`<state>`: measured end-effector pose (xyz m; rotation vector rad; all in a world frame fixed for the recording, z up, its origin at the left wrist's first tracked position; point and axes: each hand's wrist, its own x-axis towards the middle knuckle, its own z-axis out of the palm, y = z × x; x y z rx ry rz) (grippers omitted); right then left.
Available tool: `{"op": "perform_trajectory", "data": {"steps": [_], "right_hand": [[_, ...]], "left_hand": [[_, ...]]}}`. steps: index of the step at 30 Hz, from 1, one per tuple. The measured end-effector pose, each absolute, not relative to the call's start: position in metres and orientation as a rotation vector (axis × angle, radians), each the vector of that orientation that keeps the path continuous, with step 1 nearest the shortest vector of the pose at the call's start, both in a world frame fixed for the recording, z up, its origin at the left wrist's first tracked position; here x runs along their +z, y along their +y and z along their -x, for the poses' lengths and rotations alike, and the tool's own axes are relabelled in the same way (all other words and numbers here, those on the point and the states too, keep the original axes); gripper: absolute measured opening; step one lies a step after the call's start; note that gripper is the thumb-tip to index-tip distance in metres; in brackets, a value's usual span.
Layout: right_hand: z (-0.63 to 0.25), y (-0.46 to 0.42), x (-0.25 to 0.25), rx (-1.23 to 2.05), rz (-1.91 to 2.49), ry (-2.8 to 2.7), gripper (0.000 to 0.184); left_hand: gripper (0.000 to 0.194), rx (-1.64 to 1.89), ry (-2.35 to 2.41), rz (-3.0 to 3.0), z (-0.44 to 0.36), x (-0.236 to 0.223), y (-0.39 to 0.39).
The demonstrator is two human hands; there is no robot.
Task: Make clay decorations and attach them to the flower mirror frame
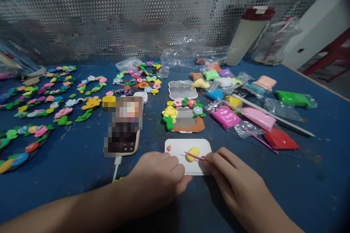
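A small white board (pixel 175 146) lies in front of me, with a yellow lump of modelling clay (pixel 194 151) and a tiny orange-pink bit of clay (pixel 169 147) on it. My right hand (pixel 232 174) pinches a thin pink modelling tool (pixel 201 158), whose shaft crosses over the yellow clay. At the board's lower left edge, my left hand (pixel 164 171) is closed with its fingers curled; whatever it grips, apart from perhaps the board's edge, is hidden. Just beyond the board sits a frame decorated with clay flowers (pixel 175 120).
Left of the board lies a phone (pixel 133 147) with a cable (pixel 116 167). Clay-flower frames (pixel 35 131) spread across the left side. Packets of coloured clay (pixel 226 116), a white rod (pixel 276 116) and another pink tool (pixel 262 141) lie right. A tumbler (pixel 246 36) stands behind.
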<state>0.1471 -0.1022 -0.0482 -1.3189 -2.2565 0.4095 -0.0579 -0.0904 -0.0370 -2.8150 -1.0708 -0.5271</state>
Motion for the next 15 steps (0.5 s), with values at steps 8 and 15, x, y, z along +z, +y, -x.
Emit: {"op": "perform_trajectory", "data": {"steps": [8, 15], "right_hand": [[-0.1479, -0.1032, -0.0472, 0.422, 1.332, -2.309, 0.023], [-0.1467, -0.1026, -0.0450, 0.370, 1.320, -2.270, 0.020]], "left_hand": [[0.035, -0.524, -1.085, 2.817, 0.0565, -0.0357, -0.0906], [0.029, -0.518, -1.127, 2.828, 0.0564, -0.0341, -0.0908]]}}
